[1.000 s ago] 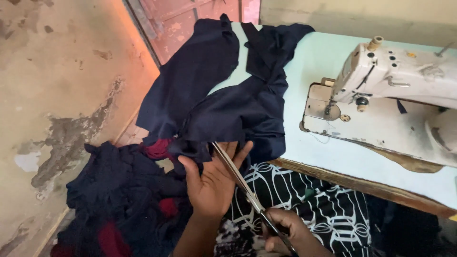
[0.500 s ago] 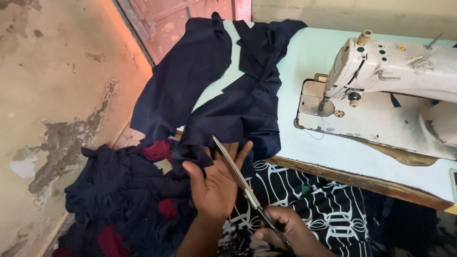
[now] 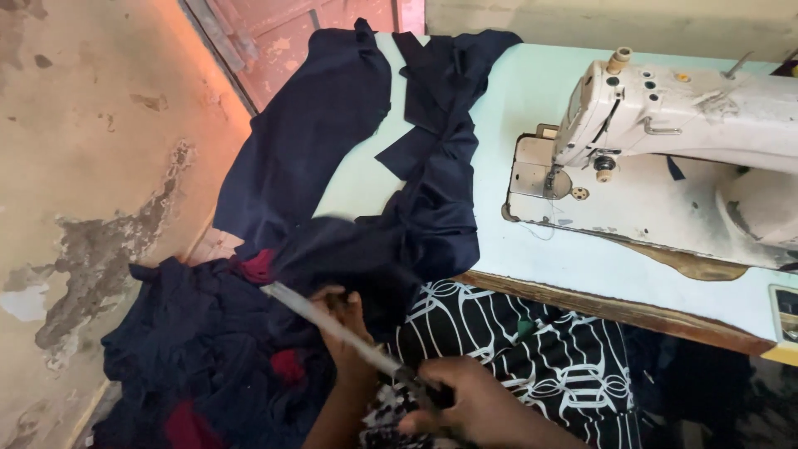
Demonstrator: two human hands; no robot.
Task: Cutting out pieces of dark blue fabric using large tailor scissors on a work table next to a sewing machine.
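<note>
Left hand (image 3: 342,326) first: my fingers are curled loosely against the navy cloth (image 3: 378,249) that spills off the pale blue table (image 3: 532,91) toward my lap, though whether they pinch a fold I cannot tell. Across them runs the scissors (image 3: 332,327), long axis slanting from tip at upper left down to the handles at lower right. My right hand (image 3: 474,407) is closed around those handles, low over my black-and-white patterned lap (image 3: 532,357). Cloth lies up and left of the blades, nearer my left hand.
</note>
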